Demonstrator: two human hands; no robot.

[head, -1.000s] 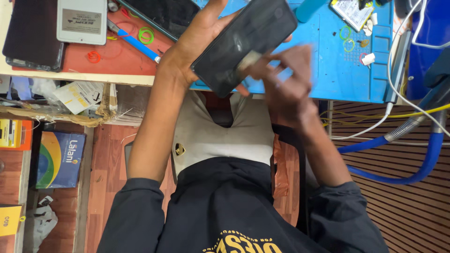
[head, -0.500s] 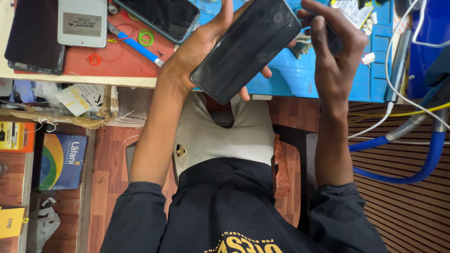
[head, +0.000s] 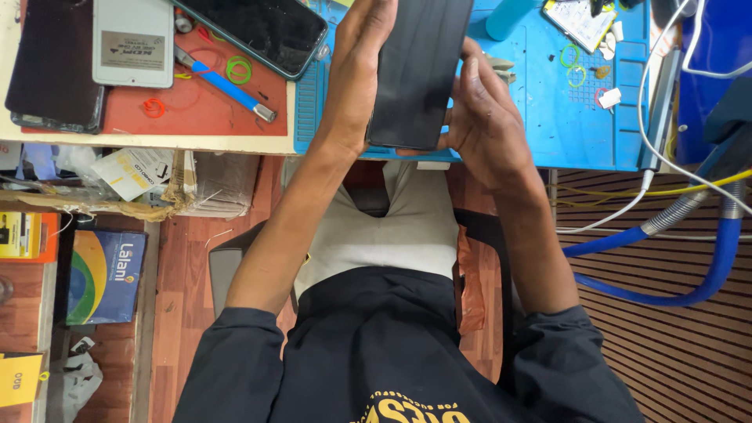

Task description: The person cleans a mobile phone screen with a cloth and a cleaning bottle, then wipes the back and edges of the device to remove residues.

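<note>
Now the dark phone [head: 417, 74] stands nearly upright instead of slanted, held above the blue mat [head: 548, 117] on the tabletop. The left hand [head: 356, 78] clasps its left edge while the right hand [head: 489, 117], shifted lower, presses its right edge.

Cluttered workbench [head: 157, 144]. Blue work mat [head: 548, 117] spread across the right part, red mat [head: 204, 110] beside it on the left. Dark phone [head: 258, 31], blue-handled screwdriver [head: 223, 82], green rubber bands [head: 237, 69] on the red; grey phone [head: 133, 43] at its left edge.
</note>
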